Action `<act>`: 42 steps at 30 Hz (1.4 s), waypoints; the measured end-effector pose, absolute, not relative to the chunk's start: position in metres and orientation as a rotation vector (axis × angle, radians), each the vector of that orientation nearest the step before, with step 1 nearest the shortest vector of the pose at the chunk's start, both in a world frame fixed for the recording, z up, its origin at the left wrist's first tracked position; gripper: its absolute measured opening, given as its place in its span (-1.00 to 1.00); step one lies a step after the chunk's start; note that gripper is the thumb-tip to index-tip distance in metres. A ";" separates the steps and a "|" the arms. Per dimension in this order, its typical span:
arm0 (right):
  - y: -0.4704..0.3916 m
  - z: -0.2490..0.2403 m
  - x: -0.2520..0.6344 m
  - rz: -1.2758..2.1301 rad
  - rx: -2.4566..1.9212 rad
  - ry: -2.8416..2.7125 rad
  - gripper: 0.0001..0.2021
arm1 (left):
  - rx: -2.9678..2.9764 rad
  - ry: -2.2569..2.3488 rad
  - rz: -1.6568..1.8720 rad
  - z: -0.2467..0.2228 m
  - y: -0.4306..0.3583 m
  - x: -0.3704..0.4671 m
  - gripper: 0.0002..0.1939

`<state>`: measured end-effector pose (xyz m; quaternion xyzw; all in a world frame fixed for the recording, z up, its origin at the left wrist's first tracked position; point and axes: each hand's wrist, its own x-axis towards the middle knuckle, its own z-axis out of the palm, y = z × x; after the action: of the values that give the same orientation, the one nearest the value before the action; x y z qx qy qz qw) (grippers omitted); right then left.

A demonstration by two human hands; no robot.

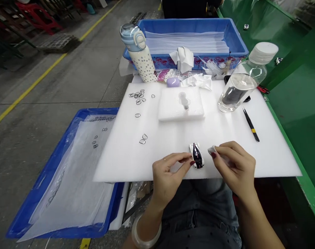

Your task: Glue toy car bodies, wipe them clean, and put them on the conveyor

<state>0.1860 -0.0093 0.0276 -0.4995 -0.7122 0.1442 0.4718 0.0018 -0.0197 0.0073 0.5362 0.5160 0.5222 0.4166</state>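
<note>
A small white toy car (197, 155) with a dark top lies on the white foam board (170, 141) near its front edge. My left hand (171, 174) pinches at the car's left side, thumb and forefinger closed against it. To the right of the car, my right hand (235, 166) holds a small whitish wad of cloth or tissue (212, 149) between thumb and fingers, apart from the car. Thin black rings (138, 115) are scattered over the board's left part. A smaller foam block (170, 105) with a wet-looking patch sits behind the car.
Black tweezers (250, 125) and a clear bottle (236, 88) of liquid are at the right. A dotted flask (142, 62), purple case (173, 82) and crumpled tissue (199, 81) stand before a blue bin (191, 24). Lower left, a blue tray (43, 176) holds sheets and rings.
</note>
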 end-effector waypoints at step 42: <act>-0.019 0.003 0.193 0.307 -1.231 -1.792 -0.86 | 2.132 1.059 0.679 0.010 0.003 -0.018 -0.31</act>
<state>0.1928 -0.0187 0.0028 -0.4989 -0.7267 0.1246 0.4555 -0.0185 0.0033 0.0099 0.8139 0.4042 0.2591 0.3272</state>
